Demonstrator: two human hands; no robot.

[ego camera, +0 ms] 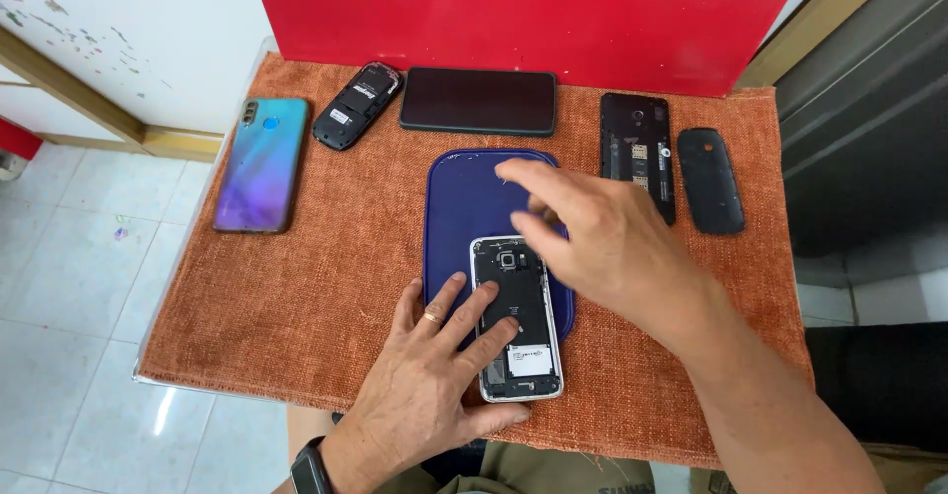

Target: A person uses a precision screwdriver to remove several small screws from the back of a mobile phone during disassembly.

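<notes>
A smartphone with its back cover off (518,297) lies on a dark blue mat (464,198) in the middle of the orange cloth. My left hand (434,376) rests flat, fingers spread, with two fingertips pressing on the phone's lower half. My right hand (602,247) hovers just above and to the right of the phone's top, fingers loosely curled and blurred; whether something small sits between the fingertips cannot be told.
On the orange woven cloth (326,287) lie a blue-purple phone (262,163) at left, a small black opened phone (357,104), a black phone face up (478,100), an opened black phone (637,153) and a black back cover (710,180). A red board stands behind.
</notes>
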